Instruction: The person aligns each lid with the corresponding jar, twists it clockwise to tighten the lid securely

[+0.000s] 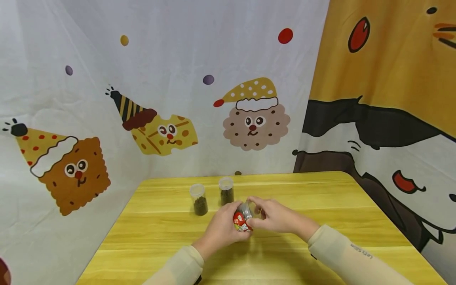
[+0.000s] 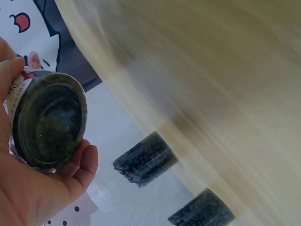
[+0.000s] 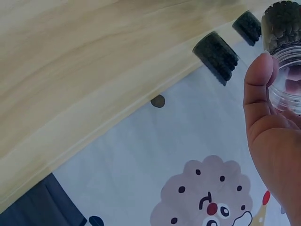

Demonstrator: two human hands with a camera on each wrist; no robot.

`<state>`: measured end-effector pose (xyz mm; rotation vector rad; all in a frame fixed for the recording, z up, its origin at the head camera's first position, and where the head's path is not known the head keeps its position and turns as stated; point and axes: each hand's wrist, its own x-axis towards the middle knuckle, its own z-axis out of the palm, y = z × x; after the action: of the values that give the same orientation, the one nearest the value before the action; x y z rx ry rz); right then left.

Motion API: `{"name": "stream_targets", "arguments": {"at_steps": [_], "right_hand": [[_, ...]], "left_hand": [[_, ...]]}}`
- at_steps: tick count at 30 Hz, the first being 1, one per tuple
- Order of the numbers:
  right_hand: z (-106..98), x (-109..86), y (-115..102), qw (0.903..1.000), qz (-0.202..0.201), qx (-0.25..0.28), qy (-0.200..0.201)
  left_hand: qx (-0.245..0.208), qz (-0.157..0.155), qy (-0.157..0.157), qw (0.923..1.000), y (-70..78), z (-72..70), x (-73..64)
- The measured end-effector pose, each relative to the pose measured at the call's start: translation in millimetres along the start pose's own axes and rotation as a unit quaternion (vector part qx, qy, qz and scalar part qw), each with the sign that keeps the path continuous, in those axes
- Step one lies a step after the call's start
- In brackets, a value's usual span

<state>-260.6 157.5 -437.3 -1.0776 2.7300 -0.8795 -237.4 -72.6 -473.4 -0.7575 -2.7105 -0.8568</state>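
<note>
My left hand [image 1: 228, 225] grips a clear jar [image 1: 244, 224] with a red patterned label, tilted with its mouth toward the right. In the left wrist view the jar's round base [image 2: 51, 123] faces the camera, showing dark contents. At the jar's top, my right hand [image 1: 274, 215] has its thumb and fingers curled around the clear lid [image 3: 284, 94]. Whether the lid is fully on the jar's neck, I cannot tell. Beyond the hands stand two clear jars of dark pieces, a left one [image 1: 199, 204] and a right one [image 1: 226, 194].
The hands work over a yellow wood-grain table [image 1: 156, 233]. Behind its far edge hangs a white cloth [image 1: 171, 47] printed with cartoon snacks. An orange, black and white printed cloth [image 1: 384, 79] hangs on the right.
</note>
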Motion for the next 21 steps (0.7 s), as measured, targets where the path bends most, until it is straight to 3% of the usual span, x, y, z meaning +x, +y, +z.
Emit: {"name": "stream_targets", "arguments": {"at_steps": [13, 21], "right_hand": [[2.8, -3.0, 0.8, 0.9999, -0.004, -0.001, 0.011], [3.2, -2.9, -0.9, 0.9998, -0.008, 0.018, 0.002]], "left_hand": [[-0.045, -0.002, 0.007, 0.999, -2.2, -1.8, -3.3], [-0.032, 0.013, 0.001, 0.9994, -0.3, -0.6, -5.0]]}}
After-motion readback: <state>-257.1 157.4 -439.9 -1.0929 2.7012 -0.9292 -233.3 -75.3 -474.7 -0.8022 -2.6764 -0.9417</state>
